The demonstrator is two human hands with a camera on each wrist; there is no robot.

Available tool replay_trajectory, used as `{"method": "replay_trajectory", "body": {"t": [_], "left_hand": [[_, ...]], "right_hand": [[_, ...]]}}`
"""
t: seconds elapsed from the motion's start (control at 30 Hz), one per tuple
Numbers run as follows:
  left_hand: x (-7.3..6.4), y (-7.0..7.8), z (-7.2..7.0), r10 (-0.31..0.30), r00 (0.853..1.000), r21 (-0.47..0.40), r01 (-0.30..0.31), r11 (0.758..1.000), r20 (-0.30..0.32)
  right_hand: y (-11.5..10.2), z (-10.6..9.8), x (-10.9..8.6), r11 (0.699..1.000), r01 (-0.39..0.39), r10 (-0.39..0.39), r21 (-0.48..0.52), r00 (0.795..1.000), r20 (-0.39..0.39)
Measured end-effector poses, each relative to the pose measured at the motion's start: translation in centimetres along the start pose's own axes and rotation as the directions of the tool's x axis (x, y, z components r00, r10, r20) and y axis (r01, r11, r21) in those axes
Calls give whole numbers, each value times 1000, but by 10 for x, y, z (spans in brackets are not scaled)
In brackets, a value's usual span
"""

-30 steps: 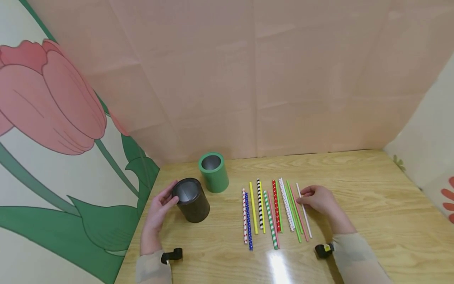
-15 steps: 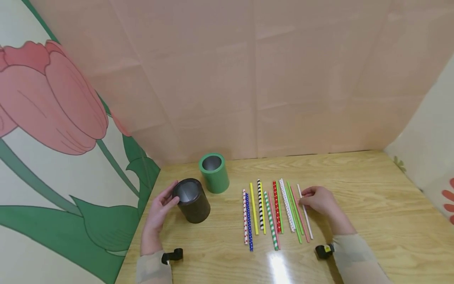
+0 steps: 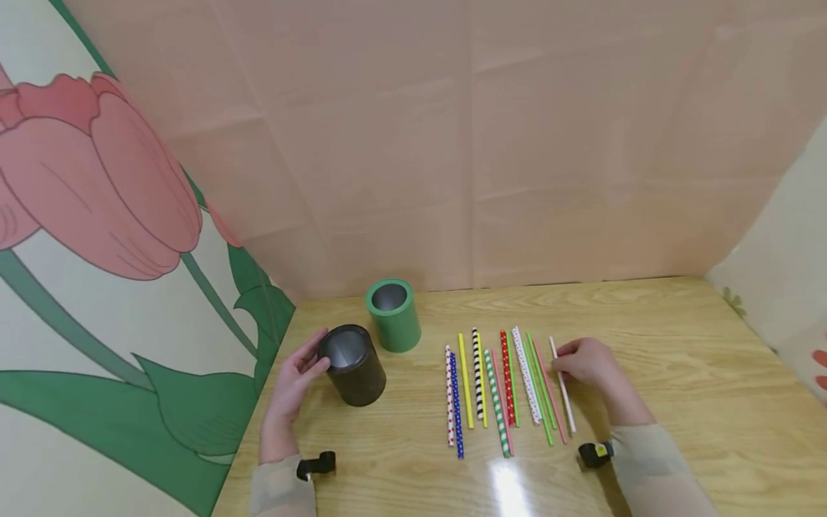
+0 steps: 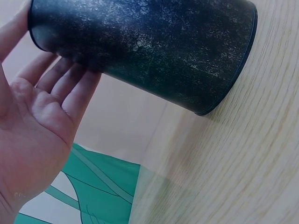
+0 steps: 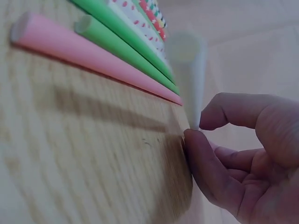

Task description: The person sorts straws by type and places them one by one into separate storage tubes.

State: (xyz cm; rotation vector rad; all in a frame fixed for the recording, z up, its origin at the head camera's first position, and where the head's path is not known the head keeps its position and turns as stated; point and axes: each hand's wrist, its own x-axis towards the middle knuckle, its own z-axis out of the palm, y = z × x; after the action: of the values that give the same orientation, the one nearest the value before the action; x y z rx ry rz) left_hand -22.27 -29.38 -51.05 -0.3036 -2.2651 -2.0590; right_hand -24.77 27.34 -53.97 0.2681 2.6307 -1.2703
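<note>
In the head view my left hand (image 3: 293,380) grips a black cylindrical can (image 3: 357,375) near its top, thumb on the near side and fingers behind. The can (image 4: 154,46) stands on the table in the left wrist view. My right hand (image 3: 589,362) pinches a white straw (image 3: 565,398) between thumb and index finger. In the right wrist view the straw (image 5: 189,74) is raised off the wood, and a shadow falls below it. Left of it lie a pink straw (image 5: 93,56) and a green straw (image 5: 126,53). More straws lie in a row, among them a red dotted straw (image 3: 507,380).
A green can (image 3: 397,323) stands behind the black one. The wooden table (image 3: 698,373) meets a pinkish covered wall (image 3: 517,143) at the back. A panel with a painted tulip (image 3: 123,179) rises on the left.
The white straw, pinched in my right hand, has shifted slightly right, away from the pink straw, and risen from the table. My left hand keeps its hold on the black can.
</note>
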Motion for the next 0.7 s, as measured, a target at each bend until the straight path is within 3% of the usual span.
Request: {"method": "replay_trajectory", "body": {"t": [0.13,0.33,0.6,0.7], "left_hand": [[0,-1,0,4,1000,-3,-4,1000,-1],[0,0,-1,-10,1000,4,10,1000,-10],[-1,1,0,-7,1000,-4,7,1000,-7],[0,0,0,-7,1000,-10,7,1000,-11]], "right_hand": [[4,-2,0,998,1,-1,57,1000,13],[12,-5,-1,968,18,-27,249,999,34],[21,-11,-1,890,40,-78,454,995,64],[20,-13,-1,846,42,-89,532,994,64]]}}
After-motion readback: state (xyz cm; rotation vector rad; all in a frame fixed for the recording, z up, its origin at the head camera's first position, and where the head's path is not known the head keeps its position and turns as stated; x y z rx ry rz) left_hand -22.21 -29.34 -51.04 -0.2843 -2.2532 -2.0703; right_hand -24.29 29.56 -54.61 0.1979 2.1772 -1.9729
